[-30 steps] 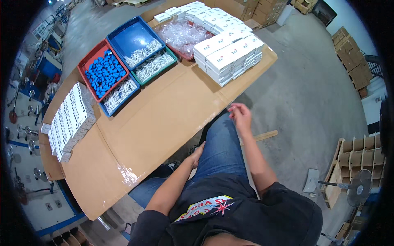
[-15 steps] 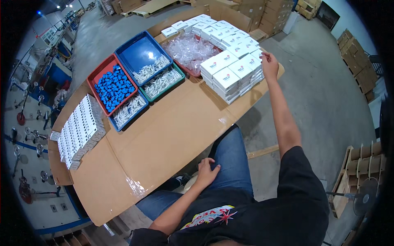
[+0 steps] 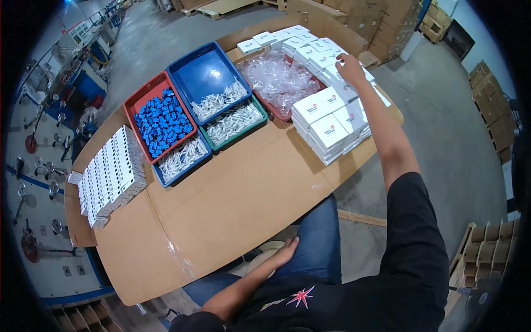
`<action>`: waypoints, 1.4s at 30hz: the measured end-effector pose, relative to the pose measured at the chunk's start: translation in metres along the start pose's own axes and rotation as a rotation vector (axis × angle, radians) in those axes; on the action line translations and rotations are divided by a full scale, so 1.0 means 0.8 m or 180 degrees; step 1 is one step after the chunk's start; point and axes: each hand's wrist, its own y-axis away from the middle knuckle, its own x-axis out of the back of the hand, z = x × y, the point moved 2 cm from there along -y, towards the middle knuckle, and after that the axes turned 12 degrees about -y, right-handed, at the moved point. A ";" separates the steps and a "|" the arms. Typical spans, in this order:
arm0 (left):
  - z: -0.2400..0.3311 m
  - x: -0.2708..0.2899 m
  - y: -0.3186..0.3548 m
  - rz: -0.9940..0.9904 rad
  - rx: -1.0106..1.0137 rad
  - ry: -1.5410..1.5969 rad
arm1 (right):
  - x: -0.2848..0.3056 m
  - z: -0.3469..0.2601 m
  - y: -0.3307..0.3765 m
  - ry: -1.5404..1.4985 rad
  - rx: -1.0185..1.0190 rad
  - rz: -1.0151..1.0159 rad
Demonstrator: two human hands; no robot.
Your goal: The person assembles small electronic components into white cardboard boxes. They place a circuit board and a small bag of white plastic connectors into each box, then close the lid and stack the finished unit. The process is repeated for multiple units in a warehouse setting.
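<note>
boxes (image 3: 329, 130) white w/ red mark | parts (image 3: 160, 122) blue | tray (image 3: 136, 100) red

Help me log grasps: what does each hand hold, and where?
Right hand rests on the white boxes; no grip discernible. Left hand holds nothing.

Black star-printed shirt, blue jeans

— Which packages are seen on the counter (image 3: 232, 199)?
— Flat white square boxes (image 3: 329, 119) with small red-and-blue labels are stacked at the far right; white cartons (image 3: 110, 174) are lined up at the left edge.
— And beyond?
— Brown cardboard cartons (image 3: 365, 16) are piled.
</note>
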 end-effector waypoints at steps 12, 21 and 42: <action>-0.002 0.023 0.019 -0.0289 0.0352 0.0322 | -0.097 0.002 -0.080 0.0856 -0.0886 -0.1069; 0.022 0.025 0.060 -0.0843 -0.0025 -0.0052 | -0.103 0.050 -0.115 0.0435 0.0003 -0.0304; 0.154 0.076 0.433 0.1808 -0.3175 0.0376 | -0.078 -0.374 0.266 -0.1657 0.1341 -0.2298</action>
